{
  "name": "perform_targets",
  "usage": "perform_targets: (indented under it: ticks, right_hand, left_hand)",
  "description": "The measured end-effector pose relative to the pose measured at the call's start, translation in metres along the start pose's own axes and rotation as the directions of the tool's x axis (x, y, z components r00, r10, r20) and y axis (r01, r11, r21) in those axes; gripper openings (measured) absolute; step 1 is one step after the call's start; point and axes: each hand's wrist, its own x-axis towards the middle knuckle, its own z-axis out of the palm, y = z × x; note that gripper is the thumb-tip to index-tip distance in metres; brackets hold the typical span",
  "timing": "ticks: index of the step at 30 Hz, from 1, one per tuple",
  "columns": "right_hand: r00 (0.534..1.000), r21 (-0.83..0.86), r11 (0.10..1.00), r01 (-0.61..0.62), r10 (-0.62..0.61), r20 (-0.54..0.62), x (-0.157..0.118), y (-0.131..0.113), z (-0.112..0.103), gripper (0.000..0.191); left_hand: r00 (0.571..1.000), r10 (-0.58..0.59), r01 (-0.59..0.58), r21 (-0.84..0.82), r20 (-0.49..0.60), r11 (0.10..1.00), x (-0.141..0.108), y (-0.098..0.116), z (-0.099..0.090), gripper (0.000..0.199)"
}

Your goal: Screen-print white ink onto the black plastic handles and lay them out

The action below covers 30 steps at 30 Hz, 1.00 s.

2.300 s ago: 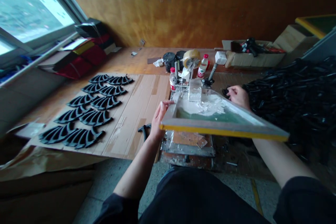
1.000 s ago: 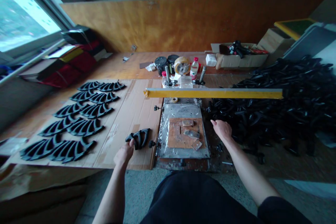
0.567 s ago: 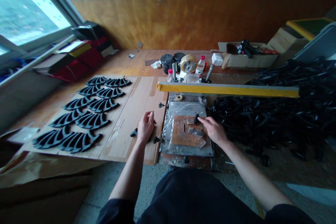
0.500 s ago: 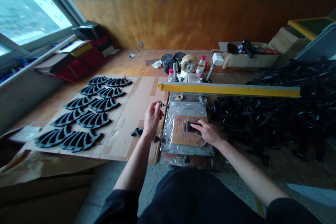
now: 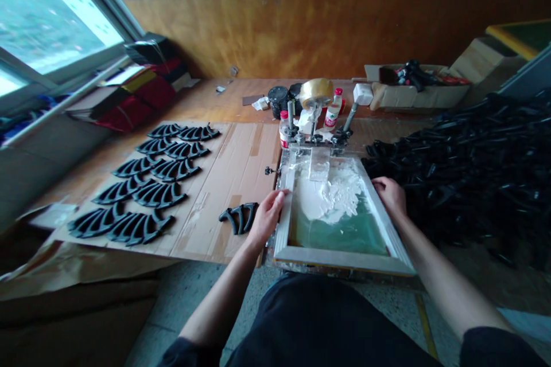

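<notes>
A screen frame [image 5: 344,258] with a pale metal rim lies lowered over the metal base, with white paste [image 5: 331,195] spread on its green mesh. My left hand [image 5: 270,215] is at the frame's left rim, fingers together against it. At the right rim, my right hand [image 5: 391,194] has its fingers on the edge, curled. A clear block [image 5: 319,164] stands in the paste near the hinge clamps. Several black curved parts [image 5: 244,218] lie on the cardboard just left of my left hand. Whatever lies under the frame is hidden.
Rows of black ribbed parts [image 5: 159,194] cover the cardboard [image 5: 202,206] at left. A large heap of black parts [image 5: 486,178] fills the right side. Behind the frame stand a tape roll [image 5: 316,93], bottles [image 5: 332,112] and a black tub [image 5: 278,101]. An open carton [image 5: 422,97] sits back right.
The raised frame has come down flat over the base. My right hand has left the black part on the base and moved right to the rim; my left hand has moved down to the left rim.
</notes>
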Motion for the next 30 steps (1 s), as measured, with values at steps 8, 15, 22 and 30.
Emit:
perform_targets:
  ticks: [8, 15, 22, 30]
  right_hand:
    - [0.904, -0.015, 0.905, 0.425, -0.424, 0.058, 0.044, -0.099, 0.021, 0.035]
    - [0.658, 0.065, 0.686, 0.725, -0.717, 0.232, -0.025, -0.076, 0.034, 0.022]
    - [0.665, 0.123, 0.704, 0.700, -0.705, 0.247, -0.022, -0.072, 0.023, 0.023]
    - [0.682, 0.199, 0.708, 0.678, -0.706, 0.191, -0.039, -0.068, 0.032, 0.030]
  left_hand:
    - [0.992, -0.104, 0.122, 0.349, -0.070, 0.929, 0.014, -0.074, 0.012, 0.056]
    - [0.995, -0.092, 0.102, 0.409, -0.045, 0.907, 0.017, -0.087, 0.011, 0.053]
    - [0.992, -0.087, 0.116, 0.390, -0.090, 0.914, 0.016, -0.087, 0.012, 0.052]
    - [0.988, -0.114, 0.139, 0.275, -0.103, 0.951, 0.013, -0.073, 0.014, 0.054]
